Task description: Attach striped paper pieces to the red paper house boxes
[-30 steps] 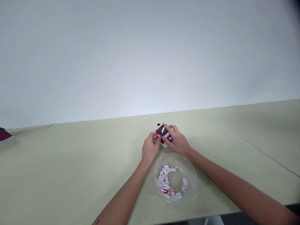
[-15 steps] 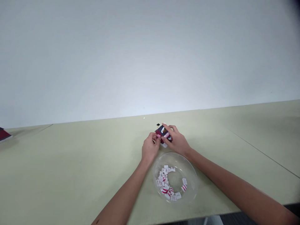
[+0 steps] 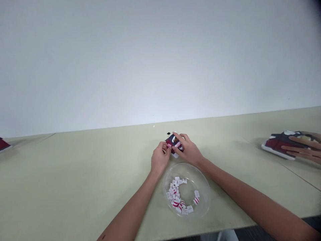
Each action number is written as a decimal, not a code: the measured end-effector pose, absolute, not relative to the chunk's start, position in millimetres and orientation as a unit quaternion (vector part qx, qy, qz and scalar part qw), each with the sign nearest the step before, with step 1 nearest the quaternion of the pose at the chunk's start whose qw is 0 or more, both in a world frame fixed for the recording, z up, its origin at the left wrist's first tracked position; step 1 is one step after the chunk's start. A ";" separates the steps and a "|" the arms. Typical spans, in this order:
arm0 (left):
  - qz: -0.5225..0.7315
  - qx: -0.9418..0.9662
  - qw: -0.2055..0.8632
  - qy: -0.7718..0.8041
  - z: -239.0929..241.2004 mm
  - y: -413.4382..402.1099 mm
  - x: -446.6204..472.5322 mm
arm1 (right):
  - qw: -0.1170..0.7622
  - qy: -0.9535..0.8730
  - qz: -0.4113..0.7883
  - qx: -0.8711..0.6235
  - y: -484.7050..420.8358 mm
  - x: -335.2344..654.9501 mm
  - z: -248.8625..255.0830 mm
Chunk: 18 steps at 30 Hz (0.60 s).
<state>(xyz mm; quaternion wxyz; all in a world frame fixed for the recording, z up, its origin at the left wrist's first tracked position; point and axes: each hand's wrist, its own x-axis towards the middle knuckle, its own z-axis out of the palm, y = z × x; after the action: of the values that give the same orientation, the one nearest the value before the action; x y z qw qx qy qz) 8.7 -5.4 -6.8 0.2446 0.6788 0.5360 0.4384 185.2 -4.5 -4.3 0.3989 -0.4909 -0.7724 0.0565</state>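
Observation:
A small dark-blue and maroon piece [image 3: 173,140] with white edges lies on the table between my hands. Short red-and-white striped bits [image 3: 178,144] show on its surface. My left hand [image 3: 159,157] is closed, thumb and fingertips pinched at a striped bit [image 3: 169,145] on its left part. My right hand [image 3: 189,149] grips it from the right, forefinger reaching over its top and thumb at its front. The fingers hide part of it. Nearer to me stands a clear round plastic bowl [image 3: 207,187] with several small white and red-striped pieces [image 3: 175,192] inside.
At the right, another person's hand [image 3: 306,149] rests on a larger blue and maroon item [image 3: 278,144] with white trim. A similar item [image 3: 3,144] is cut off at the left edge. A black bit [image 3: 168,133] lies behind my hands. The wall [image 3: 150,67] borders the table.
Another person's hand and a blue and maroon item have come into view at the right. My own hands have hardly moved.

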 end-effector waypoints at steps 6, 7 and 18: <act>0.440 0.682 0.250 0.528 -7.0 -6.5 8.8 | 0.401 -0.781 0.074 -0.472 -2.0 189.4 -3.4; 0.441 0.683 0.251 0.526 -7.2 -6.8 9.2 | 0.400 -0.784 0.079 -0.468 -1.6 190.7 -2.9; 0.485 0.675 0.225 0.508 -7.8 -6.5 12.1 | 0.360 -0.838 0.146 -0.384 5.5 212.7 4.0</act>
<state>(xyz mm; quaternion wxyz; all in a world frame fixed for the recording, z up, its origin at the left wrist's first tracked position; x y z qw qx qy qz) 12.1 -6.5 -7.8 0.2249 0.6750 0.5085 0.4851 212.7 5.5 4.0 0.3599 -0.3841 -0.8376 0.1459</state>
